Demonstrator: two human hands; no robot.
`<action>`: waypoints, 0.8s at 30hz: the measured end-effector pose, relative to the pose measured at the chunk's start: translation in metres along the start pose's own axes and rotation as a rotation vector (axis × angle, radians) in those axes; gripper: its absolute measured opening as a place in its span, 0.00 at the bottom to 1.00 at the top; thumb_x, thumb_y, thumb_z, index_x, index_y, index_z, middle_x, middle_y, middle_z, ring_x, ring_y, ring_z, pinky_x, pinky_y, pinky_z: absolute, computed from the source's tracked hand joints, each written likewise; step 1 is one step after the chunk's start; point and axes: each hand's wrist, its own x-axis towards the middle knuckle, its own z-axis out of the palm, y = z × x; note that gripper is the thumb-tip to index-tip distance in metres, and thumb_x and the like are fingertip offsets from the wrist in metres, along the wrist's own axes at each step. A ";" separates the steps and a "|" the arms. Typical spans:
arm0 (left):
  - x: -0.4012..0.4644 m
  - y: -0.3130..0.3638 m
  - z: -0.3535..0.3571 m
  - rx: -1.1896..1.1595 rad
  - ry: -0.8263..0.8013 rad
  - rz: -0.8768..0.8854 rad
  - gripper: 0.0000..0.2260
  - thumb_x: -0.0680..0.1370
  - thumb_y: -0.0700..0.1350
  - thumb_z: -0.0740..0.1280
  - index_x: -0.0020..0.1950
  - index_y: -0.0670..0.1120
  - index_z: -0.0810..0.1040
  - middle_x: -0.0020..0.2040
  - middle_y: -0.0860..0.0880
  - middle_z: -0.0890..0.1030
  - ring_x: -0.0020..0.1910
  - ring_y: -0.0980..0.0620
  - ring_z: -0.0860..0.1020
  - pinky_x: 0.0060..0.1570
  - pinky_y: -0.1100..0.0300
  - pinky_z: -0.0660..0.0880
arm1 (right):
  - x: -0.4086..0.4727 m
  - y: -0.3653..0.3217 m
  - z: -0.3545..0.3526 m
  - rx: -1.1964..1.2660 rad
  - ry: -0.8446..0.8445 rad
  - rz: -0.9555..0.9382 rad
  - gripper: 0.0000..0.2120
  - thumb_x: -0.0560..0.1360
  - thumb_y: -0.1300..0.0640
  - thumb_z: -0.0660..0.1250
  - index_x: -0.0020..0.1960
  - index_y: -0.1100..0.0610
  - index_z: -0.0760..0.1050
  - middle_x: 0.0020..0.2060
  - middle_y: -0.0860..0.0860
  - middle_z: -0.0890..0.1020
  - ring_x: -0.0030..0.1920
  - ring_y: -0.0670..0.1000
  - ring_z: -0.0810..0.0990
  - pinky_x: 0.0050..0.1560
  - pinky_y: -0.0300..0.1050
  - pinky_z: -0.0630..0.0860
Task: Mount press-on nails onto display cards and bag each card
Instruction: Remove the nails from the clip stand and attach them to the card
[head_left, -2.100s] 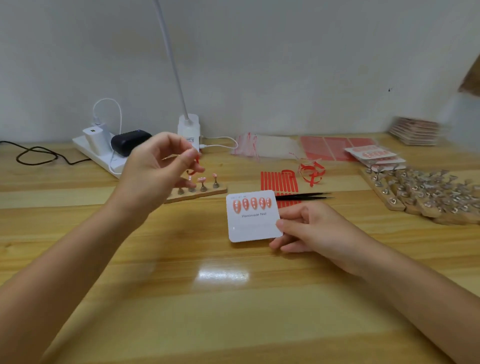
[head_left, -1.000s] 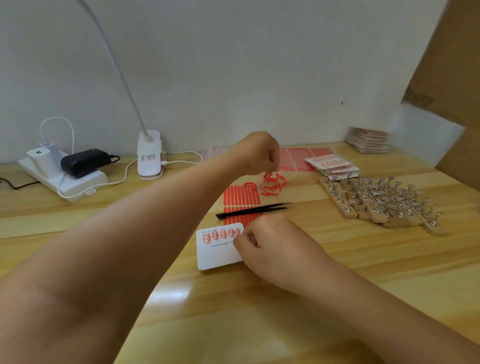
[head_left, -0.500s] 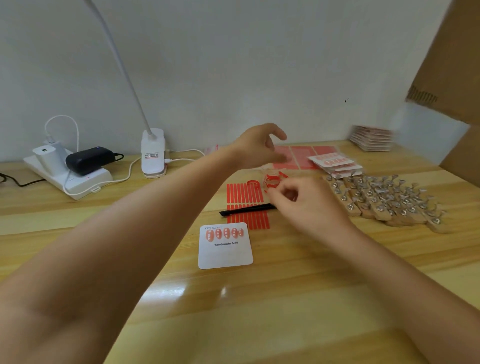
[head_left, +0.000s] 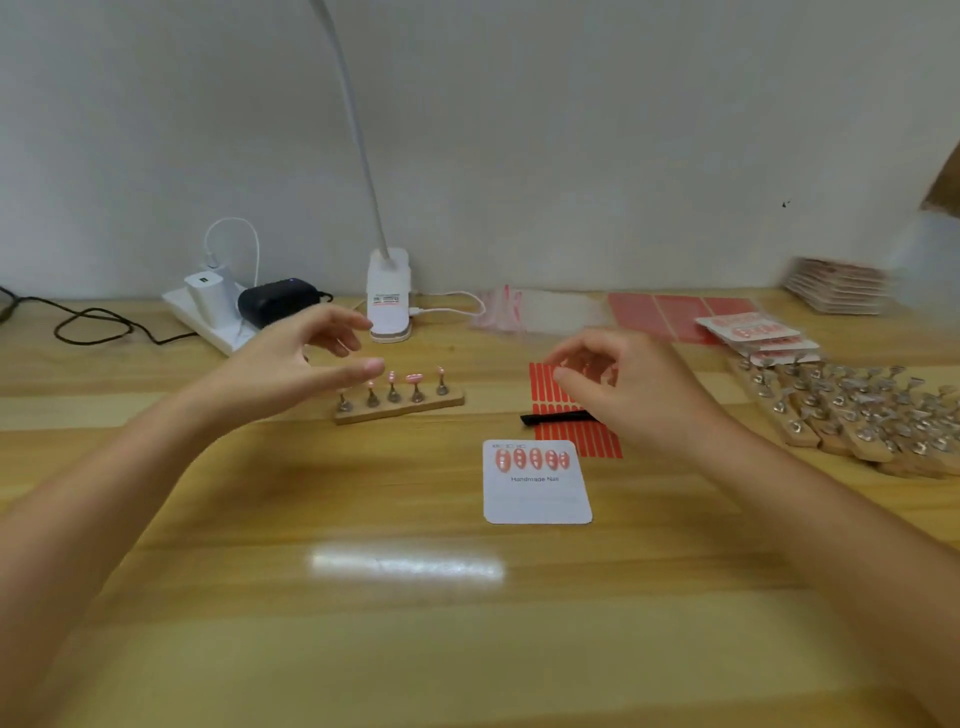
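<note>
The white display card (head_left: 536, 493) lies flat on the table (head_left: 363, 597), carrying 5 pink nails. The left hand (head_left: 291, 369) hovers, fingers spread. The right hand (head_left: 623, 384) hovers with fingers curled; a pinch cannot be told.

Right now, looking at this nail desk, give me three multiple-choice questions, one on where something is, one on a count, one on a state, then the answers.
1. Where do the black tweezers lie?
A. on the red strip sheet, beyond the display card
B. on the power strip
C. on the wooden stand

2. How many pink nails sit on the display card?
A. two
B. five
C. nine

3. What is the left hand doing?
A. gripping the tweezers
B. pressing on the card
C. held open near the wooden stand, holding nothing

Answers: 1 A, the tweezers cross the red strips just past the card's top edge. 2 B, one row of five shows above the printed words. 3 C, its fingers are spread with nothing between them.
</note>
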 end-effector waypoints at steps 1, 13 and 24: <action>-0.003 -0.007 0.003 0.017 -0.015 -0.034 0.25 0.60 0.63 0.68 0.55 0.58 0.72 0.49 0.59 0.76 0.48 0.68 0.74 0.42 0.74 0.68 | 0.005 -0.006 0.005 -0.008 -0.014 -0.017 0.05 0.74 0.58 0.66 0.47 0.49 0.78 0.37 0.41 0.77 0.38 0.38 0.74 0.38 0.27 0.68; 0.003 -0.027 0.038 0.005 0.113 -0.066 0.14 0.65 0.46 0.77 0.46 0.52 0.77 0.40 0.57 0.76 0.39 0.61 0.74 0.37 0.73 0.69 | 0.043 -0.050 0.052 -0.042 -0.126 -0.159 0.06 0.73 0.59 0.67 0.48 0.51 0.80 0.37 0.40 0.75 0.40 0.42 0.74 0.45 0.38 0.72; 0.010 -0.010 0.055 -0.209 0.053 -0.183 0.03 0.72 0.44 0.72 0.44 0.52 0.82 0.37 0.59 0.80 0.38 0.65 0.76 0.35 0.74 0.67 | 0.042 -0.029 0.051 -0.182 -0.084 -0.137 0.05 0.73 0.56 0.67 0.47 0.51 0.81 0.41 0.42 0.72 0.41 0.43 0.71 0.37 0.31 0.65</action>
